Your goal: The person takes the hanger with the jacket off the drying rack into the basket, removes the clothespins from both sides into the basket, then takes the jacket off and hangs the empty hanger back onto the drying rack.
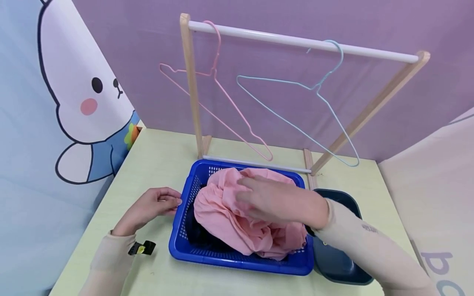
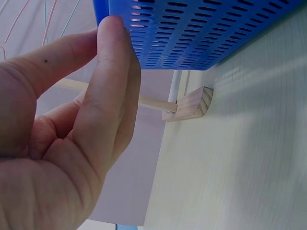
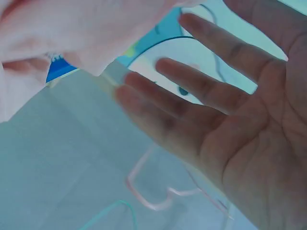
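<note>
A crumpled pink cloth garment (image 1: 218, 205) fills much of the blue plastic basket (image 1: 237, 269), with dark fabric (image 1: 207, 238) showing beneath it. Over the pink garment is my right hand (image 1: 272, 199), its fingers extended and spread; the right wrist view shows the palm and fingers (image 3: 225, 105) with nothing between them, apart from the cloth (image 3: 96, 28) in that view. At the basket's left rim, my left hand (image 1: 152, 207) touches the outer edge with its fingertips. In the left wrist view its fingers (image 2: 103, 91) reach the corner of the perforated basket wall.
Behind the basket stands a wood rack with a white top rail (image 1: 259, 35). A pink hanger (image 1: 229, 98) and a light blue hanger (image 1: 289, 119) hang from it. To the basket's right is a dark green bin (image 1: 340, 263), partly behind my right forearm. Purple fabric forms the backdrop.
</note>
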`<state>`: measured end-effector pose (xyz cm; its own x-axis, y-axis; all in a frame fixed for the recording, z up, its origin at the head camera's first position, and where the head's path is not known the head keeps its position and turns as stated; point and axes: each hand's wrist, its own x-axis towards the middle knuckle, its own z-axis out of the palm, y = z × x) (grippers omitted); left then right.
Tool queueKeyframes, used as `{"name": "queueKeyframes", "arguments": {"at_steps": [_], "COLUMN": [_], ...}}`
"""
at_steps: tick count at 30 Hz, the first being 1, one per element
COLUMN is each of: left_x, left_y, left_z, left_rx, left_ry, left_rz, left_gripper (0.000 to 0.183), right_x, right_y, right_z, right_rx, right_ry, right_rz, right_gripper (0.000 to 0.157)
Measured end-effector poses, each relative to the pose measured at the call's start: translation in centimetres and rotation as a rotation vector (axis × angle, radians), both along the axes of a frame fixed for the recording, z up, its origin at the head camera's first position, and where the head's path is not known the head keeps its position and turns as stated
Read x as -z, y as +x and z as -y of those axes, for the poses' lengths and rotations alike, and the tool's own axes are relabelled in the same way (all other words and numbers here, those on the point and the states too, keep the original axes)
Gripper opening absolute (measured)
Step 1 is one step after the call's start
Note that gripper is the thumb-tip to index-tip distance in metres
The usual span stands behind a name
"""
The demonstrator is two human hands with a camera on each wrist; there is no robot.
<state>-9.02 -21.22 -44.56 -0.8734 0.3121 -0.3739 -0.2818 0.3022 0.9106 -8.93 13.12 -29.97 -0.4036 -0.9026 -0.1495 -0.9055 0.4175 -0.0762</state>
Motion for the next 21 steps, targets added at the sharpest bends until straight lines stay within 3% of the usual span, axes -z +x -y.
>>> {"name": "queueKeyframes", "arguments": {"at_steps": [4,9,11,13,16,18,21], "left_x": [0.1,0.2,0.3,0.2,0.1,0.1,0.0], "left_y": [0.0,0.0,0.0,0.0,-0.1,-0.1,0.1], "left_z": [0.1,0.0,0.0,-0.1,0.0,0.0,0.1], "left_rx": [0.000,0.008,0.010,0.011,0.011,0.009,0.004], "left_ry": [0.010,0.019,0.021,0.020,0.022,0.025,0.031], "left_rz": [-0.001,-0.002,-0.002,-0.001,-0.001,-0.002,-0.002], "left_gripper": [0.032,0.032,0.032,0.031,0.030,0.030,0.030], "right_x": [1.1,3.6,4.2,4.5,4.4,3.7,2.1], "right_y": [-2.9,-6.5,-7.4,-8.1,-8.2,-7.5,-5.3], "right_z": [1.8,3.5,3.7,3.6,3.3,2.9,1.7], "right_rx": [0.023,0.098,0.093,0.051,-0.021,-0.057,-0.063], "right_ry": [0.016,0.034,0.033,-0.003,-0.110,-0.164,-0.167], "right_rz": [-0.011,0.133,0.211,0.259,0.265,0.206,0.072], "right_gripper": [0.036,0.050,0.049,0.035,0.017,0.018,0.022]}}
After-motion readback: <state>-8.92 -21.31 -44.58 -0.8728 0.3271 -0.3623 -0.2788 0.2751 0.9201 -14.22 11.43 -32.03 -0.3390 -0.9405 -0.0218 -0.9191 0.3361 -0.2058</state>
